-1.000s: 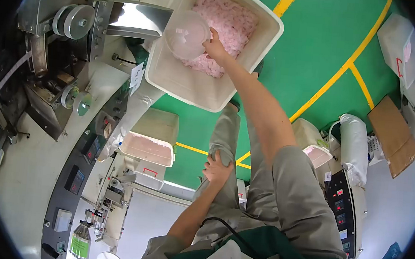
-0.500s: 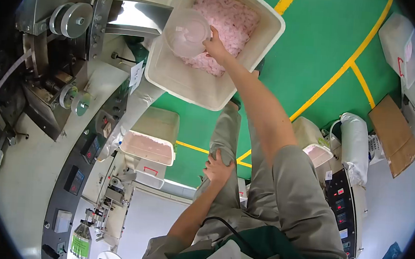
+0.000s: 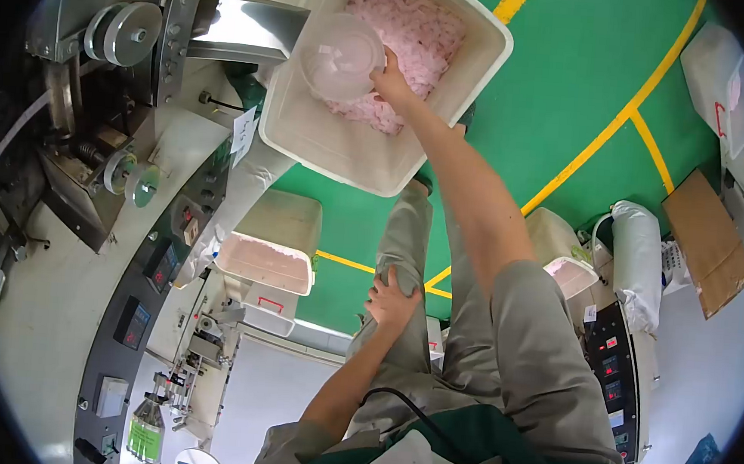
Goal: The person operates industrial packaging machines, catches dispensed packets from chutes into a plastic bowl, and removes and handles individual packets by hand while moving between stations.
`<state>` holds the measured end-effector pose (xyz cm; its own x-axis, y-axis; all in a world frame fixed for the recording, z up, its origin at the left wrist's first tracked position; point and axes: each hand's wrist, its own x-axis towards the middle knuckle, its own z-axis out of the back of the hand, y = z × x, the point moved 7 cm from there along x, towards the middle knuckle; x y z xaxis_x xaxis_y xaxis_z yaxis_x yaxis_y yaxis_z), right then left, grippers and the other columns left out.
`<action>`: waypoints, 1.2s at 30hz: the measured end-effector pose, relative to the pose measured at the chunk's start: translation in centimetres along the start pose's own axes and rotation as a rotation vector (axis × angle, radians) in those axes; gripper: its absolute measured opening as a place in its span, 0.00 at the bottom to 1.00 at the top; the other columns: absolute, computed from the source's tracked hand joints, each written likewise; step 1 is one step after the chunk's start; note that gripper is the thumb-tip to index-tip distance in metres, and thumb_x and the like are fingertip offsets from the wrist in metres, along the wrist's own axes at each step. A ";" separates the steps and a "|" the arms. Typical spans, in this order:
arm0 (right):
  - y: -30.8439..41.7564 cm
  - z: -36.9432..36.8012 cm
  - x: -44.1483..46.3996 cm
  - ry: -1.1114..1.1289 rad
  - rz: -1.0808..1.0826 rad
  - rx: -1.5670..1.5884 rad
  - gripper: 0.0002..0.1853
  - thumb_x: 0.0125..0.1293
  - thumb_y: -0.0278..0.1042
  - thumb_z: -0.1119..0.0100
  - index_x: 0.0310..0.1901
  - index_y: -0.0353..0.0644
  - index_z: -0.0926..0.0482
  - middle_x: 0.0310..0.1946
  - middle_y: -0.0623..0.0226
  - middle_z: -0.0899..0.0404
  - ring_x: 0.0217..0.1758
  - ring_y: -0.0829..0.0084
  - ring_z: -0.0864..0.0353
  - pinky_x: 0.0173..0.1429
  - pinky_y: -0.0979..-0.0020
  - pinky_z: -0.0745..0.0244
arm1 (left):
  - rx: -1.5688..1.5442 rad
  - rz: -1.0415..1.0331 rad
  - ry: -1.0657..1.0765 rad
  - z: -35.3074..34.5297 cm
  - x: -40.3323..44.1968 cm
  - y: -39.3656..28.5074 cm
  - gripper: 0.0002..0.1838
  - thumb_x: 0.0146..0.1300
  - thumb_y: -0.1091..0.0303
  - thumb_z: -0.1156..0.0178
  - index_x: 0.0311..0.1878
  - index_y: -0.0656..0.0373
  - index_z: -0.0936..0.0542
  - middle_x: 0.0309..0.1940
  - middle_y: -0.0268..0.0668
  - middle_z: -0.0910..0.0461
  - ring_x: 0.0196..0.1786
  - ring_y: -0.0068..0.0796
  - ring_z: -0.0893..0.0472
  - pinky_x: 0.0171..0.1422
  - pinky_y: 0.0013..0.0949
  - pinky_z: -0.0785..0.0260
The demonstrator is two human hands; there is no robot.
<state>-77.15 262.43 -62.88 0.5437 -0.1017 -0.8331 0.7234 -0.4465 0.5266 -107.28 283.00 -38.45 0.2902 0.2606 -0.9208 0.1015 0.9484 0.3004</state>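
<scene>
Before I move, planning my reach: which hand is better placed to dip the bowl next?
Probably the right hand: it holds the clear bowl at the pink pieces, while the left hand rests on a leg.

Right hand (image 3: 391, 80) outstretched, seemingly curled

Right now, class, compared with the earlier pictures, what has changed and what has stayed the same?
The clear round plastic bowl and the right hand have shifted slightly toward the picture's right, over the large off-white bin. Nothing was newly grasped or released. The left hand still rests on the grey trouser leg.
</scene>
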 end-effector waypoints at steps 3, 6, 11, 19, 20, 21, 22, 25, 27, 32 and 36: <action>-0.2 0.0 -0.1 0.018 -0.001 0.010 0.42 0.59 0.29 0.54 0.74 0.55 0.58 0.41 0.57 0.24 0.33 0.67 0.22 0.29 0.65 0.27 | 0.007 0.003 0.000 -0.1 0.1 0.0 0.46 0.50 0.39 0.39 0.72 0.41 0.42 0.66 0.46 0.38 0.59 0.50 0.29 0.56 0.54 0.35; -0.2 0.0 -0.3 0.025 -0.022 0.013 0.42 0.60 0.29 0.53 0.75 0.55 0.58 0.41 0.57 0.24 0.33 0.66 0.22 0.29 0.65 0.27 | 0.003 0.003 0.004 -0.2 0.0 0.0 0.45 0.50 0.40 0.39 0.72 0.41 0.42 0.66 0.46 0.39 0.59 0.50 0.29 0.56 0.54 0.35; -0.5 -0.2 0.1 0.034 -0.011 0.011 0.42 0.60 0.29 0.53 0.75 0.55 0.59 0.42 0.56 0.24 0.33 0.67 0.22 0.28 0.66 0.27 | 0.002 0.010 0.016 -0.3 0.1 0.0 0.45 0.50 0.39 0.40 0.72 0.41 0.42 0.67 0.47 0.39 0.60 0.50 0.30 0.56 0.54 0.35; -0.5 -0.2 0.3 0.028 -0.008 0.010 0.42 0.60 0.29 0.53 0.74 0.55 0.58 0.43 0.55 0.24 0.32 0.67 0.22 0.27 0.67 0.28 | 0.000 0.002 0.011 0.0 0.0 -0.1 0.45 0.50 0.40 0.40 0.72 0.41 0.42 0.66 0.48 0.39 0.59 0.51 0.30 0.56 0.54 0.35; -0.5 -0.3 0.3 0.028 -0.009 0.004 0.42 0.60 0.29 0.52 0.74 0.55 0.58 0.43 0.55 0.24 0.32 0.67 0.22 0.27 0.67 0.28 | -0.001 0.000 0.008 0.1 -0.1 -0.1 0.45 0.50 0.40 0.40 0.72 0.41 0.42 0.66 0.48 0.39 0.59 0.51 0.30 0.56 0.54 0.35; -0.4 -0.3 0.3 0.028 -0.010 -0.001 0.42 0.60 0.29 0.52 0.74 0.55 0.58 0.43 0.55 0.24 0.33 0.67 0.22 0.27 0.67 0.28 | -0.002 -0.001 0.005 0.1 -0.1 -0.1 0.45 0.50 0.40 0.40 0.72 0.41 0.42 0.66 0.48 0.39 0.59 0.51 0.30 0.56 0.54 0.35; -0.2 -0.3 0.2 0.027 -0.011 -0.002 0.42 0.60 0.29 0.52 0.74 0.55 0.58 0.43 0.56 0.23 0.33 0.68 0.22 0.27 0.67 0.28 | -0.004 -0.003 0.002 0.0 -0.1 -0.1 0.45 0.50 0.40 0.40 0.72 0.41 0.42 0.66 0.48 0.39 0.59 0.51 0.30 0.56 0.54 0.35; 0.0 -0.4 0.0 0.027 -0.016 -0.002 0.42 0.60 0.29 0.52 0.75 0.55 0.59 0.44 0.56 0.23 0.33 0.68 0.22 0.28 0.67 0.28 | 0.004 -0.003 0.012 0.0 -0.1 -0.1 0.45 0.50 0.40 0.40 0.72 0.41 0.42 0.66 0.48 0.39 0.59 0.51 0.30 0.56 0.54 0.35; 0.1 -0.5 -0.1 0.033 -0.024 -0.004 0.42 0.60 0.29 0.52 0.75 0.54 0.59 0.44 0.57 0.23 0.33 0.68 0.22 0.29 0.67 0.27 | 0.009 -0.004 0.006 0.0 -0.1 0.0 0.45 0.50 0.40 0.40 0.72 0.41 0.42 0.66 0.48 0.39 0.59 0.51 0.30 0.56 0.54 0.35; -0.1 -0.5 -0.2 0.042 -0.019 -0.017 0.43 0.60 0.29 0.52 0.75 0.54 0.60 0.45 0.57 0.23 0.34 0.68 0.21 0.29 0.66 0.27 | 0.009 -0.004 0.005 -0.1 -0.1 0.0 0.45 0.50 0.40 0.40 0.72 0.41 0.43 0.66 0.48 0.39 0.59 0.51 0.29 0.55 0.54 0.35; -0.2 -0.4 -0.3 0.038 -0.013 -0.039 0.43 0.60 0.30 0.52 0.75 0.54 0.60 0.44 0.56 0.23 0.34 0.68 0.21 0.29 0.67 0.27 | 0.013 -0.009 0.006 -0.2 -0.1 0.1 0.45 0.51 0.40 0.40 0.72 0.41 0.42 0.65 0.48 0.38 0.59 0.51 0.29 0.55 0.54 0.35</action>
<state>-77.27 262.93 -62.70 0.5494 -0.0618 -0.8332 0.7461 -0.4125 0.5226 -107.47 283.09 -38.35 0.2836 0.2529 -0.9250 0.1169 0.9483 0.2951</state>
